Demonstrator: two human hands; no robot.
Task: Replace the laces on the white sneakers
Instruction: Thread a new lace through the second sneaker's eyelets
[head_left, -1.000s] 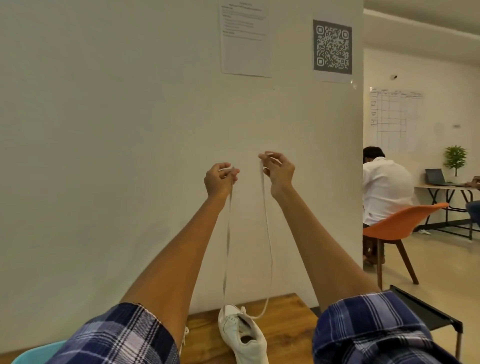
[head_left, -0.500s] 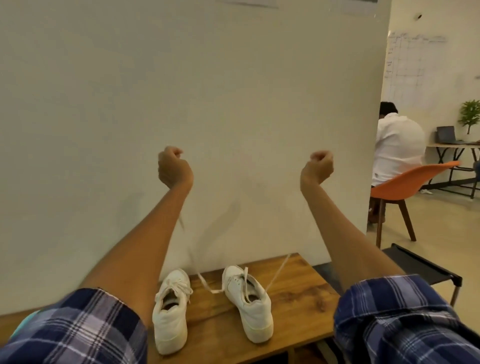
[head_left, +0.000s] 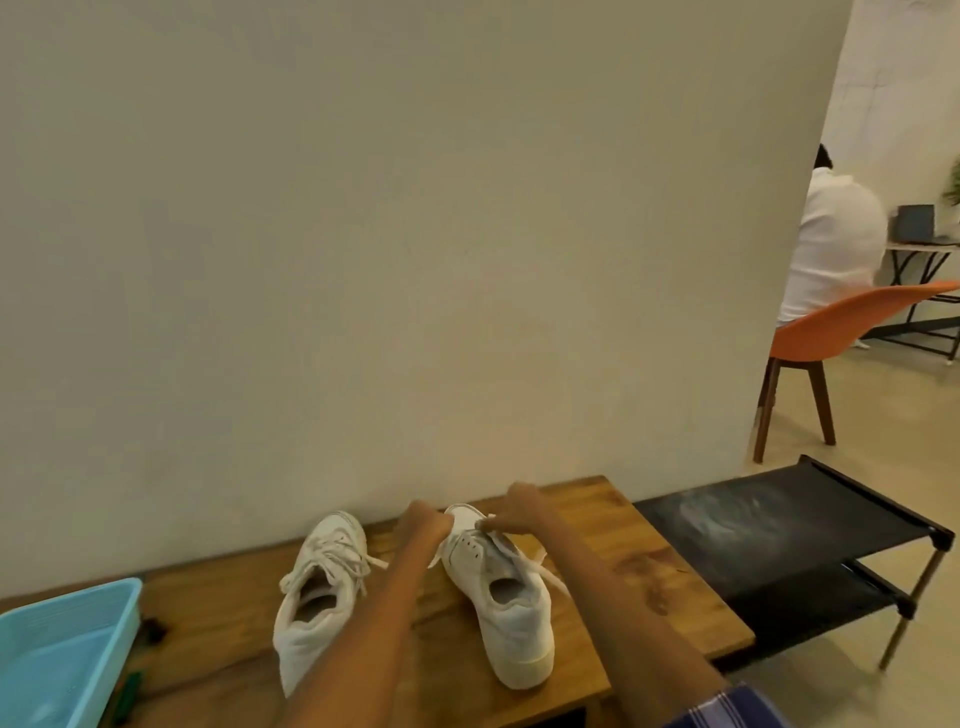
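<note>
Pinching the lace (head_left: 511, 545) at the right sneaker's (head_left: 498, 587) far eyelets, both the left hand (head_left: 422, 524) and right hand (head_left: 514, 512) are apparently threading it.

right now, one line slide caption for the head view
Both hands, left hand and right hand, work the lace at the right sneaker's toe.

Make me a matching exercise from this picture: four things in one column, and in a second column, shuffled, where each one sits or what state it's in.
Things:
1. left sneaker
2. right sneaker
3. blue bin
4. orange chair

Places or states:
A. at the table's near left corner
B. fully laced, untouched
C. far right, a person seated on it
D. both hands at its front eyelets

Pairs: 1-B, 2-D, 3-A, 4-C
</note>
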